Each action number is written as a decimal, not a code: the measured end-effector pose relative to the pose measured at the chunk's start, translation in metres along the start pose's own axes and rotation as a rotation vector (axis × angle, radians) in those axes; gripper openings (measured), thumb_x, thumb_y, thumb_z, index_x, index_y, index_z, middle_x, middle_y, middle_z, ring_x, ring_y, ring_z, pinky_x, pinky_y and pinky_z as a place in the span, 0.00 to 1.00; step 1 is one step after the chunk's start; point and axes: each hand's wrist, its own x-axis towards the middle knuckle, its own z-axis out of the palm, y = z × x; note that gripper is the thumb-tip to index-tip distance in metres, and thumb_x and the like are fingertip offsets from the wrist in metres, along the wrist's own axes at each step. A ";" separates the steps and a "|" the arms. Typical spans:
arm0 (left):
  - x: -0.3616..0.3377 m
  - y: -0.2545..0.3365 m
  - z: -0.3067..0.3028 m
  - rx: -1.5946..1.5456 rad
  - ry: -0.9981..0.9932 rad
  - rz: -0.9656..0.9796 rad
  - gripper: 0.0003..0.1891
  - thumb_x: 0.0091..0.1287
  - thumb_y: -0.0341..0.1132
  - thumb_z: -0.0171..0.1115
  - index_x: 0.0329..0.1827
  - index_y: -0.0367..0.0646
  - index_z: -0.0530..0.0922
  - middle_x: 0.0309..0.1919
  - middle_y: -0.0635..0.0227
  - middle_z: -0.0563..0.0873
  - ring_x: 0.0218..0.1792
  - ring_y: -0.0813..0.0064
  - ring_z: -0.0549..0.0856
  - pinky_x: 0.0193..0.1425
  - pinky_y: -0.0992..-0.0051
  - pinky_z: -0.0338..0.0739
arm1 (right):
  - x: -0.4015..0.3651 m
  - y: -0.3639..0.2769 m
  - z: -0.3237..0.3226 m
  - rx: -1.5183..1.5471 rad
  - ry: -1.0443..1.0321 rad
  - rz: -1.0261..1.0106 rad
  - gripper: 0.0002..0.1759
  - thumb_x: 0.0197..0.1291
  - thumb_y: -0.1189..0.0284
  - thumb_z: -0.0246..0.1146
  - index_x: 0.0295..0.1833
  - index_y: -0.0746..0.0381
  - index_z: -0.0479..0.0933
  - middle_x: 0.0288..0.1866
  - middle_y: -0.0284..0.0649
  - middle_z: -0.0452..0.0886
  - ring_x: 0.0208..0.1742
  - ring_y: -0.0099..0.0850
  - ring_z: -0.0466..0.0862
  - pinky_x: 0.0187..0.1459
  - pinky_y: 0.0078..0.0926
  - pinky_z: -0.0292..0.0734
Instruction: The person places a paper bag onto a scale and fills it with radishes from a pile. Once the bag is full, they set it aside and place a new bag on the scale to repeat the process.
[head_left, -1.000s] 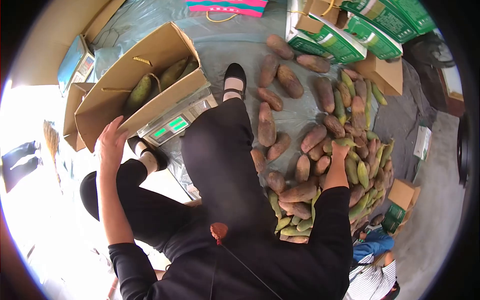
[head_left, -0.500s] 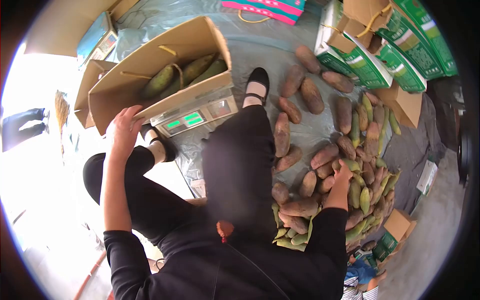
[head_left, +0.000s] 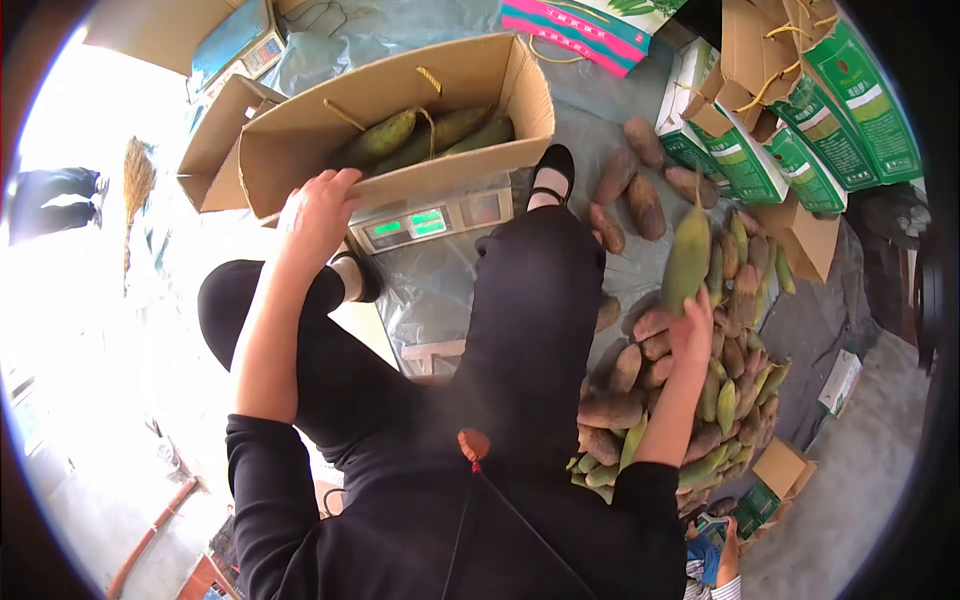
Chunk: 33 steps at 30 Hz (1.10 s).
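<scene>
My left hand (head_left: 318, 212) has its fingers bent over the near left edge of an open cardboard box (head_left: 455, 163), gripping it. Inside the box lie several long green radishes (head_left: 388, 137); rope handles show on its walls. The box appears to rest on a digital scale (head_left: 405, 228) with lit green digits. On the other side, my right hand (head_left: 692, 330) is closed around the lower end of a green radish (head_left: 686, 262), holding it up with its thin tail pointing away from me. Below that hand spreads a pile of green and reddish-brown roots (head_left: 728, 400).
Green-and-white cartons (head_left: 860, 100) with rope handles stand at the upper right. A pink and teal box (head_left: 580, 35) lies at the top. Loose reddish-brown roots (head_left: 646, 208) are scattered near my shoe (head_left: 553, 170). A broom (head_left: 137, 185) and another person's legs show at left.
My right hand has lifted a green radish off the pile and moved it up. My left hand stays on the box edge. The whole view has shifted slightly.
</scene>
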 end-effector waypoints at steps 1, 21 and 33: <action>-0.002 0.001 -0.001 -0.004 0.022 0.017 0.14 0.60 0.31 0.61 0.49 0.43 0.77 0.39 0.60 0.81 0.48 0.58 0.80 0.51 0.62 0.73 | 0.004 -0.017 0.022 -0.062 -0.070 -0.060 0.41 0.51 0.67 0.65 0.70 0.67 0.58 0.62 0.42 0.71 0.62 0.35 0.73 0.62 0.34 0.66; -0.010 0.001 -0.019 -0.046 0.065 0.119 0.13 0.62 0.30 0.58 0.50 0.42 0.78 0.44 0.57 0.82 0.45 0.53 0.81 0.49 0.63 0.76 | 0.081 -0.066 0.311 -0.448 -0.810 -0.160 0.32 0.49 0.69 0.70 0.61 0.67 0.71 0.51 0.46 0.80 0.50 0.36 0.80 0.51 0.32 0.73; -0.010 -0.004 -0.014 -0.048 -0.029 0.156 0.18 0.63 0.28 0.58 0.57 0.41 0.75 0.51 0.53 0.81 0.52 0.52 0.80 0.56 0.63 0.74 | -0.074 -0.026 -0.070 -0.595 0.371 0.214 0.21 0.57 0.66 0.63 0.56 0.60 0.76 0.38 0.30 0.80 0.40 0.20 0.77 0.41 0.20 0.72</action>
